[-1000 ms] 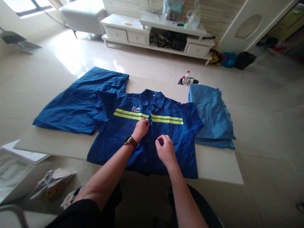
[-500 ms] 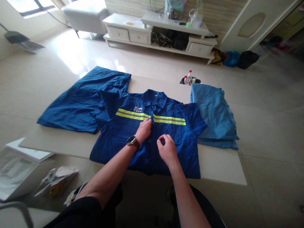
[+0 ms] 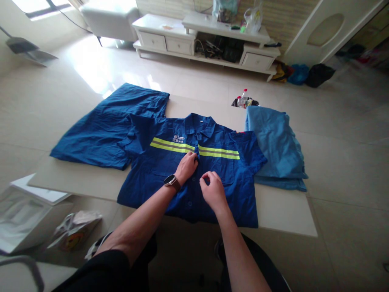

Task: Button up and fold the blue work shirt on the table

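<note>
A dark blue short-sleeved work shirt (image 3: 243, 194) with a collar and yellow-and-grey reflective stripes lies spread out, front up, on the pale tabletop (image 3: 282, 211). My left hand (image 3: 186, 167), with a watch (image 3: 170, 181) on its wrist, is closed on the shirt's button front just below the stripe; its fingertips are partly hidden. Just to the right and lower, my right hand (image 3: 214, 190) is over the shirt front, thumb and forefinger curled together in a ring. Whether anything is pinched there I cannot make out. Buttons show below the left hand.
Folded dark blue clothing (image 3: 100, 125) lies at the table's left, partly under the shirt's sleeve. Lighter blue folded cloth (image 3: 273, 142) is at the right. Bottles (image 3: 243, 98) stand beyond the far edge. A white box (image 3: 36, 215) and a plastic bag (image 3: 74, 231) are at lower left.
The view has shifted slightly, so the table and clothing appear a little further right. My right hand sits marginally closer to the left one; both keep nearly the same pose.
</note>
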Tool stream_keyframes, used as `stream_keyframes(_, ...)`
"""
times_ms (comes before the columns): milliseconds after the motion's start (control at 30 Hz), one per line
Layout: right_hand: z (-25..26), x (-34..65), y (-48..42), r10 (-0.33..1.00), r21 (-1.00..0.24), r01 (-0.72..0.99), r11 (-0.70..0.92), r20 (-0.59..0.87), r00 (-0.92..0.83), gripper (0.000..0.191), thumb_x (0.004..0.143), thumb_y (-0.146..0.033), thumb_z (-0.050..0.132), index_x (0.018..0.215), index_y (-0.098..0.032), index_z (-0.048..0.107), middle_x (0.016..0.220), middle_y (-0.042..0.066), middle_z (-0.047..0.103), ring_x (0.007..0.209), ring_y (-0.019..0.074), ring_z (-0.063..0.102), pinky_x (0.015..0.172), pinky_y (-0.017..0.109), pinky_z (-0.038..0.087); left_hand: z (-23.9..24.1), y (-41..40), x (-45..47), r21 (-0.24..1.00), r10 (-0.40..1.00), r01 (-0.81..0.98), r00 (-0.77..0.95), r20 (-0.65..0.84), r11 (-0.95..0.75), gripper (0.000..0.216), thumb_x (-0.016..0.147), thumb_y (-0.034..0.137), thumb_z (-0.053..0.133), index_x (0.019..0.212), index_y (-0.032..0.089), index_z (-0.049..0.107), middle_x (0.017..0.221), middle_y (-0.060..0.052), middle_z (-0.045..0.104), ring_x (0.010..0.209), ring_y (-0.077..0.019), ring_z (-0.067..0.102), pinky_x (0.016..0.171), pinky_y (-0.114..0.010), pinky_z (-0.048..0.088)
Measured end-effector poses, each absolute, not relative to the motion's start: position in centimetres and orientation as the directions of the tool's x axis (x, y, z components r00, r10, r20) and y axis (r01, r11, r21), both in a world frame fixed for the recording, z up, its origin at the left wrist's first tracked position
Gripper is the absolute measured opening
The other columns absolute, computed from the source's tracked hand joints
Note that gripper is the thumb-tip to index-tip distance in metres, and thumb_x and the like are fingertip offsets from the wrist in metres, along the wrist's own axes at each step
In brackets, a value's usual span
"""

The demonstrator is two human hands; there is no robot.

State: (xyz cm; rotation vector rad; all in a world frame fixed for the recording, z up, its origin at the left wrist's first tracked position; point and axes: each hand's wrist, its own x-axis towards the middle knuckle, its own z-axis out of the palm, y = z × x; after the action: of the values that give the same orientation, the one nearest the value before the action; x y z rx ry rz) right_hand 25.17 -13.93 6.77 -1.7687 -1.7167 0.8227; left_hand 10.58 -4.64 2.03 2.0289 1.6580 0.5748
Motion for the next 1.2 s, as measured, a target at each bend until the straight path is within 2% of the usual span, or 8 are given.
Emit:
stream_keyframes(167, 6.9, 25.2, -14.0, 0.998, -0.725, 0.688, -0.042, -0.061, -0.004, 0.01, 0.091, -0.026, 0.055, 0.082, -0.024, 0.059, 0.092, 0.005, 0.064, 0.095, 0.024, 0.061, 0.09, 0.037, 0.048, 1.8, -4.4, 10.5, 0.587, 0.982, 0.792, 0.187, 0.033, -0.171, 0.026, 0.095, 0.012, 0.045, 0.102, 0.017, 0.07, 0.1, -0.01, 0.064, 0.089, -0.0203, 0.062, 0.086, -0.032, 0.05)
stream_keyframes(467, 7.0, 25.3, -14.0, 0.998, -0.714, 0.699, -0.04, -0.065, -0.009, 0.01, 0.091, -0.025, 0.055, 0.082, -0.025, 0.059, 0.09, 0.004, 0.064, 0.094, 0.0236, 0.061, 0.09, 0.037, 0.048, 0.9, -3.1, 9.3, 0.677, 0.977, 0.718, 0.213, 0.004, -0.159, 0.022, 0.081, 0.008, 0.06, 0.095, 0.017, 0.074, 0.092, -0.006, 0.069, 0.084, -0.0182, 0.063, 0.083, -0.031, 0.053)
stream_keyframes(767, 7.1, 25.2, -14.0, 0.997, -0.716, 0.696, -0.051, -0.077, -0.006, 0.009, 0.09, -0.024, 0.057, 0.082, -0.024, 0.059, 0.092, 0.005, 0.065, 0.095, 0.0235, 0.061, 0.09, 0.036, 0.048, 1.2, -3.5, 9.7, 0.655, 0.978, 0.736, 0.206, 0.029, -0.174, 0.017, 0.088, 0.012, 0.057, 0.096, 0.016, 0.071, 0.098, -0.008, 0.068, 0.086, -0.0188, 0.062, 0.083, -0.031, 0.051)
stream_keyframes(1000, 7.2, 25.3, -14.0, 0.997, -0.717, 0.695, -0.051, -0.075, -0.003, 0.009, 0.09, -0.025, 0.057, 0.082, -0.025, 0.059, 0.092, 0.004, 0.064, 0.095, 0.0234, 0.061, 0.09, 0.037, 0.048, 1.6, -3.7, 10.0, 0.646, 0.986, 0.75, 0.164, 0.028, -0.143, 0.022, 0.094, 0.016, 0.053, 0.094, 0.018, 0.075, 0.095, -0.008, 0.068, 0.086, -0.0192, 0.063, 0.083, -0.03, 0.05)
stream_keyframes(1200, 7.0, 25.4, -14.0, 0.997, -0.714, 0.698, -0.052, -0.074, -0.002, 0.009, 0.09, -0.025, 0.057, 0.082, -0.025, 0.059, 0.093, 0.004, 0.064, 0.094, 0.0233, 0.061, 0.089, 0.036, 0.048, 1.6, -3.7, 10.1, 0.651, 0.989, 0.75, 0.151, 0.008, -0.12, 0.02, 0.091, 0.013, 0.057, 0.095, 0.018, 0.076, 0.099, -0.008, 0.069, 0.091, -0.02, 0.065, 0.086, -0.031, 0.05)
